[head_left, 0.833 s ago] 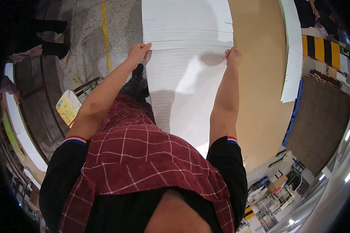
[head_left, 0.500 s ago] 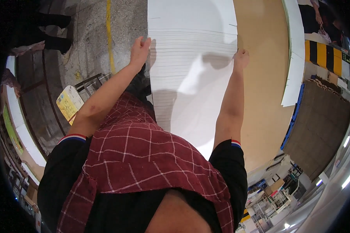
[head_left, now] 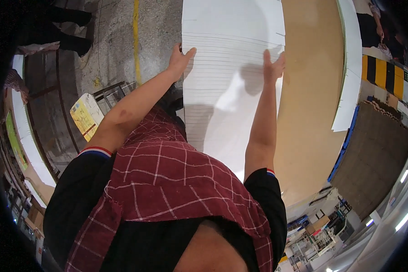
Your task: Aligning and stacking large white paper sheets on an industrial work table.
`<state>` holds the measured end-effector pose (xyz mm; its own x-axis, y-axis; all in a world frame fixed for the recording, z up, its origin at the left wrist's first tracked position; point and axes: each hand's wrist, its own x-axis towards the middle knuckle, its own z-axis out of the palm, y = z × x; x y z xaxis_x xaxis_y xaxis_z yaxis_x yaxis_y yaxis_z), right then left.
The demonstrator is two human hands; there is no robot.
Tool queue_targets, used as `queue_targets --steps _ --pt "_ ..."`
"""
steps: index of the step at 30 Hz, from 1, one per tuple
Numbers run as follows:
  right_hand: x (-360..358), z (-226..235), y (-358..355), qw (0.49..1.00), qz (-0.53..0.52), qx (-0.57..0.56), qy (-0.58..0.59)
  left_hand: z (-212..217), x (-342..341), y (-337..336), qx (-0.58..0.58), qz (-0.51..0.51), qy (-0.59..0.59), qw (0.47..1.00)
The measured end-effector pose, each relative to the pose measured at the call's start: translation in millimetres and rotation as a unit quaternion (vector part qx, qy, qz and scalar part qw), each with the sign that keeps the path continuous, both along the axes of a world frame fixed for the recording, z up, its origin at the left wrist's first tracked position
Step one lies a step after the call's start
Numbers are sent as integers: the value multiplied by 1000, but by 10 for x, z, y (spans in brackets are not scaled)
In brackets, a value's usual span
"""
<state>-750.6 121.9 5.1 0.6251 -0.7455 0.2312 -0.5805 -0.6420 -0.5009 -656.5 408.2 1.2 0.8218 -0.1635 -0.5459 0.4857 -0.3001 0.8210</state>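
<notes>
A long white sheet [head_left: 231,93] with rows of thin dark lines across it lies before me, running away from my body. My left hand [head_left: 181,63] is at its left edge, thumb and fingers apart, with the thumb reaching over the white surface. Over the right side of the sheet is my right hand [head_left: 273,69], open, its thumb apart from the fingers, which come close to the right edge. Shadows of my arms and head fall across the sheet. Whether either hand touches it is hard to see.
A brown board surface [head_left: 310,90] extends right of the sheet, with more white sheets [head_left: 349,72] beyond. A yellow-and-white box-like thing [head_left: 86,119] and a metal frame [head_left: 111,96] stand at left. Other people's legs [head_left: 70,43] show upper left. Brown stacked material [head_left: 371,149] is far right.
My right hand has shifted left from the sheet's right edge onto its surface, its fingers spreading. My left hand has moved in, so its thumb now overlaps the left edge. The view has shifted slightly.
</notes>
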Motion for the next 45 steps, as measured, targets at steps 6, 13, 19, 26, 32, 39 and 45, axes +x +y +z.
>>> queue_targets --steps 6,13,19,26,32,39,45 --pt "141 1 373 990 -77 51 104 -208 49 29 9 -2 -25 1000" --pt "150 -14 375 989 -90 45 105 -229 69 45 34 -52 -67 996" --pt "187 8 380 989 -90 30 112 -272 69 44 2 -31 -66 997" --pt "177 42 215 990 -95 46 96 27 76 81 -38 -34 -16 999" --pt "29 -187 -466 995 -80 59 -31 156 142 -75 -67 -35 -62 995" --pt "145 2 -193 993 -69 64 69 303 155 -45 -122 12 26 992" --pt "336 28 453 997 -13 58 51 -77 287 -96 -56 -62 -66 994"
